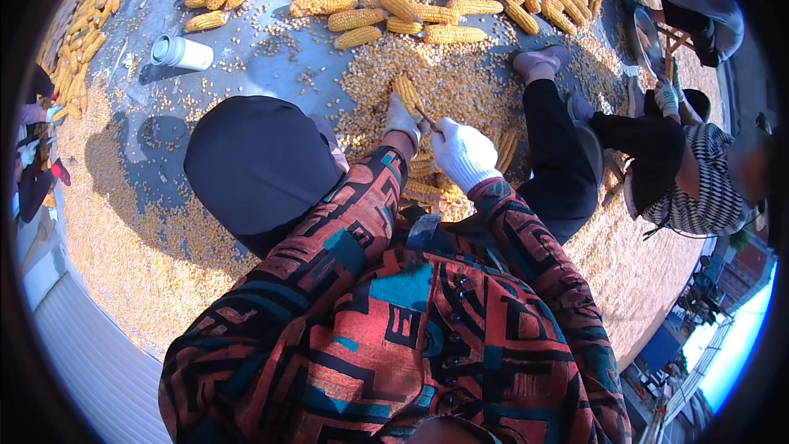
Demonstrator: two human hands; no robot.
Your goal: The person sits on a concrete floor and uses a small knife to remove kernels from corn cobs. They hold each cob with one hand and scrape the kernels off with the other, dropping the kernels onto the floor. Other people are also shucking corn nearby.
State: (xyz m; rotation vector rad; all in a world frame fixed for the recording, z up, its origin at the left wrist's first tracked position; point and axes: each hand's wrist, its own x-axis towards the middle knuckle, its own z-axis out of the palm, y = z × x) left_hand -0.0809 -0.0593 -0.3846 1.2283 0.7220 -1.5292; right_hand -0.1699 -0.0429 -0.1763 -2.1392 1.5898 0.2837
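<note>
A dried ear of corn [407, 91] is gripped in my left hand [400, 118], which wears a pale work glove. My right hand [463, 151], in a white knitted glove, closes around a thin dark rod-like tool [424, 116]. The tool's tip points at the side of the ear, close to my left fingers; whether it touches the kernels is hard to tell. Loose kernels [376, 71] cover the ground beyond both hands. Between my legs, partly hidden by my hands and sleeves, several cobs [425, 188] lie in a heap.
Whole ears of corn [400, 3] are piled ahead, with more at the far left. A white lidded cup [182, 52] lies on its side at front left. Co-workers sit close on the right, one in a patterned top [696, 179]; others are at the left rim.
</note>
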